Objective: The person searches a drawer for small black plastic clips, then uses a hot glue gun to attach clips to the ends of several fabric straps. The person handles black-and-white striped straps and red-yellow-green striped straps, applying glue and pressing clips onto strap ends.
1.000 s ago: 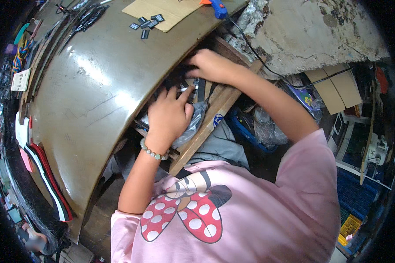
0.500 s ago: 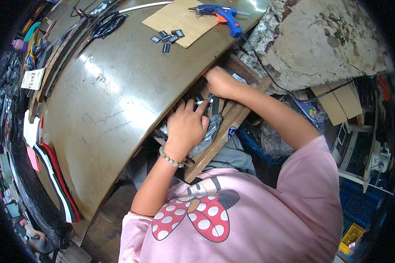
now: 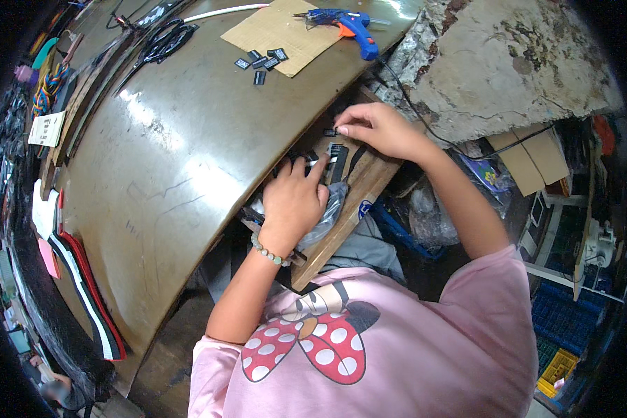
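Note:
A wooden drawer [image 3: 380,174] is pulled out from under the table edge. My left hand [image 3: 294,198], wearing a bead bracelet [image 3: 266,252], reaches into it with fingers apart, lying over its contents. Under and beside those fingertips are a white stick-like piece and a black strip [image 3: 339,161]. Clear plastic [image 3: 331,209] lies beside that hand. Over the drawer's far part, my right hand [image 3: 380,129] pinches a small black label [image 3: 331,132] between thumb and finger. Several similar black labels [image 3: 260,63] rest on and beside a cardboard sheet [image 3: 285,35] on the tabletop.
A blue glue gun [image 3: 355,29] lies on the cardboard, its black cord [image 3: 414,104] running right. The brown table [image 3: 167,181] holds black scissors [image 3: 161,45] and striped strips [image 3: 83,285]. Right are a rough stone-like slab [image 3: 508,70] and a cardboard box [image 3: 529,164].
My right hand has lifted out of the drawer's far corner and drawn back to the right, a small black label now showing at its fingertips. My left hand has barely moved.

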A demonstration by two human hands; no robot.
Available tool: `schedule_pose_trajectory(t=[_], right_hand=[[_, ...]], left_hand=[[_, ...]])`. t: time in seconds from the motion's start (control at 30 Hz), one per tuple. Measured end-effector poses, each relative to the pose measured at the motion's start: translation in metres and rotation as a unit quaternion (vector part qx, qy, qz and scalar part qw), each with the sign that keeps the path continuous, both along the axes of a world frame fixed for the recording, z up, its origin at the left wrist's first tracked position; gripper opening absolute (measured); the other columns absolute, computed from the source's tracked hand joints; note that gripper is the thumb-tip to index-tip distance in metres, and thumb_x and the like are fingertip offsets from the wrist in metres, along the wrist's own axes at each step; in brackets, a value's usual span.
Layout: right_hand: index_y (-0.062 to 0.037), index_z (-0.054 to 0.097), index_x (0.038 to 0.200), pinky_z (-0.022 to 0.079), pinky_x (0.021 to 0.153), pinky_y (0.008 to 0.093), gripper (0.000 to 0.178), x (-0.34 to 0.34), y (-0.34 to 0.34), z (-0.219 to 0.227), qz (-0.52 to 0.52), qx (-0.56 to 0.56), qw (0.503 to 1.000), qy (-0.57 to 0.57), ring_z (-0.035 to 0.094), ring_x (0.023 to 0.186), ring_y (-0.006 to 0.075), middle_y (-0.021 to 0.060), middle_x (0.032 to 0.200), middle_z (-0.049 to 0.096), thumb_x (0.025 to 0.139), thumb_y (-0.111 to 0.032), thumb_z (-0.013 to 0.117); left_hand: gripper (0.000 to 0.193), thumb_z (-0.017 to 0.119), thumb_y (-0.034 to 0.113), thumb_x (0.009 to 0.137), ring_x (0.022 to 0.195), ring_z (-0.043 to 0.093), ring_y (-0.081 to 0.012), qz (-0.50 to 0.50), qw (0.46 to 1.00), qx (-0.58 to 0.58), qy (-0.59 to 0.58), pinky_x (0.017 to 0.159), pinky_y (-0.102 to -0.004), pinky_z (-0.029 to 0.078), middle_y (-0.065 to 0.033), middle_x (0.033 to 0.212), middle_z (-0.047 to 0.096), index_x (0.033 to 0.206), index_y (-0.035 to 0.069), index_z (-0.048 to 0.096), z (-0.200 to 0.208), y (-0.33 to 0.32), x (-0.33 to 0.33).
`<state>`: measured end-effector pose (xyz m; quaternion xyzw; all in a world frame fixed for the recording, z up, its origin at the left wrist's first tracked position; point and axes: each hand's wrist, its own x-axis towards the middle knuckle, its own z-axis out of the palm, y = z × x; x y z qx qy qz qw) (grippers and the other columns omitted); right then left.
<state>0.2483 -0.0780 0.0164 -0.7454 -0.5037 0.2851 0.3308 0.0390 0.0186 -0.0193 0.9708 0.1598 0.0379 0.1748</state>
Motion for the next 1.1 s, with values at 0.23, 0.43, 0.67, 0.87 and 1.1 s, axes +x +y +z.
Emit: schedule_pose_trajectory(t=[0.23, 0.43, 0.67, 0.87, 1.1], right_hand=[[0.0001, 0.070, 0.097, 0.049, 0.059, 0.0269, 0.022, -0.011, 0.064, 0.076, -0.022, 0.152, 0.988, -0.018, 0.059, 0.061, 0.0118, 0.0036, 0.073, 0.064, 0.092, -0.022, 0.067], [-0.0029, 0.063, 0.072, 0.049, 0.058, 0.0311, 0.025, 0.017, 0.051, 0.070, -0.017, 0.017, 1.000, -0.005, 0.062, 0.058, 0.0143, 0.0062, 0.060, 0.063, 0.090, -0.019, 0.062], [0.0048, 0.069, 0.088, 0.055, 0.081, 0.0471, 0.015, 0.030, 0.030, -0.050, 0.035, -0.034, 0.946, -0.321, 0.067, 0.091, 0.0415, 0.0277, 0.095, 0.067, 0.081, -0.002, 0.058], [0.0047, 0.068, 0.090, 0.053, 0.082, 0.0490, 0.016, 0.029, 0.035, -0.051, 0.039, -0.100, 0.939, -0.326, 0.066, 0.092, 0.0430, 0.0274, 0.095, 0.067, 0.080, -0.001, 0.058], [0.0050, 0.068, 0.091, 0.052, 0.083, 0.0499, 0.018, 0.014, 0.002, -0.008, 0.020, -0.162, 0.966, -0.199, 0.066, 0.092, 0.0438, 0.0271, 0.097, 0.067, 0.082, -0.010, 0.063]], left_hand=[[0.055, 0.055, 0.025, 0.085, 0.102, 0.061, -0.0317, 0.001, 1.000, 0.020, 0.017, 0.076, -0.0432, 0.056, -0.0163, 0.116, 0.061, 0.140, 0.021, 0.050, 0.002, -0.002, 0.003], [0.049, 0.054, 0.026, 0.086, 0.101, 0.061, -0.0306, -0.005, 0.999, 0.020, 0.034, 0.076, -0.0428, 0.056, -0.0138, 0.121, 0.058, 0.135, 0.023, 0.056, 0.003, -0.002, 0.005], [0.045, 0.052, 0.025, 0.086, 0.098, 0.062, -0.0325, -0.009, 1.000, 0.018, 0.005, 0.075, -0.0453, 0.056, -0.0149, 0.117, 0.059, 0.130, 0.023, 0.060, 0.002, -0.001, 0.002], [0.043, 0.054, 0.026, 0.086, 0.105, 0.060, -0.0304, -0.006, 0.999, 0.025, 0.021, 0.076, -0.0429, 0.056, -0.0147, 0.122, 0.059, 0.128, 0.021, 0.061, 0.001, -0.002, 0.001], [0.043, 0.054, 0.026, 0.087, 0.109, 0.059, -0.0314, -0.003, 1.000, 0.011, 0.017, 0.078, -0.0434, 0.056, -0.0151, 0.125, 0.059, 0.129, 0.022, 0.061, 0.000, -0.001, 0.001]])
